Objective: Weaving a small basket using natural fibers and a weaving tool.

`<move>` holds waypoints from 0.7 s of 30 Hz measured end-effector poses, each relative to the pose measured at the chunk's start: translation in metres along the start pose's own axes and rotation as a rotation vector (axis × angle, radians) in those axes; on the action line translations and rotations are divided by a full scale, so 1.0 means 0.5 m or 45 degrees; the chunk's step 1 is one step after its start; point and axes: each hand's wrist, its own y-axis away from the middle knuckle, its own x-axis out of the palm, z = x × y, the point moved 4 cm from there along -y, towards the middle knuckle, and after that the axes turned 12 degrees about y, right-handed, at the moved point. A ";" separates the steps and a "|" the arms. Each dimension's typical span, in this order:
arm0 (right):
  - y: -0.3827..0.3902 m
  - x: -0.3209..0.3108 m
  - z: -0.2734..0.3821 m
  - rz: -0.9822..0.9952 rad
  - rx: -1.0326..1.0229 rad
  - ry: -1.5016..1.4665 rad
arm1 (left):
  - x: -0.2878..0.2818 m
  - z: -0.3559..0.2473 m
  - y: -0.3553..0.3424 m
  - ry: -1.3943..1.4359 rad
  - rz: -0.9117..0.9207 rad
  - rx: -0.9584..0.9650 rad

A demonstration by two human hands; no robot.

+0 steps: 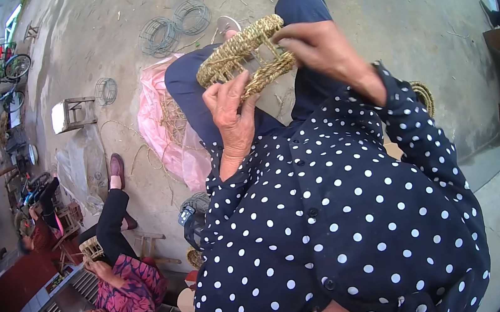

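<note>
A straw-woven basket frame [236, 49], with thick braided edges and open rungs between them, is raised over my knees in dark trousers. My left hand [230, 114] grips its lower braided edge, thumb and fingers closed on it. My right hand [325, 51] is at the frame's right end, fingers curled and pinched against the rungs and braid; what lies between the fingertips is too small to make out. Part of a coiled straw item [423, 97] shows behind my right arm.
Wire frames [189, 17] lie on the concrete floor [400, 3]. A pink plastic sheet [153, 115] with straw is left of my knees. A small stool [73, 114] stands farther left. A co-worker [126, 295] holds a woven piece lower left; another person [42, 230] sits beyond, near bicycles.
</note>
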 end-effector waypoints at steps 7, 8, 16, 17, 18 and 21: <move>-0.101 0.100 0.012 0.791 -0.240 0.724 | 0.015 -0.006 0.000 -0.033 -0.012 0.035; -0.106 0.096 0.011 0.845 -0.183 0.619 | 0.015 -0.006 0.000 -0.037 -0.016 0.036; -0.048 0.066 0.022 -0.015 -0.359 0.633 | 0.016 0.009 0.006 -0.028 -0.041 0.032; -0.028 0.051 0.016 -0.061 -0.232 0.600 | 0.014 0.008 0.003 -0.041 -0.044 0.041; -0.010 0.050 -0.060 -0.202 -0.058 0.337 | 0.016 0.001 -0.001 -0.046 -0.038 0.059; 0.037 -0.037 -0.127 -0.059 0.358 0.007 | 0.015 0.006 0.003 -0.080 -0.016 0.069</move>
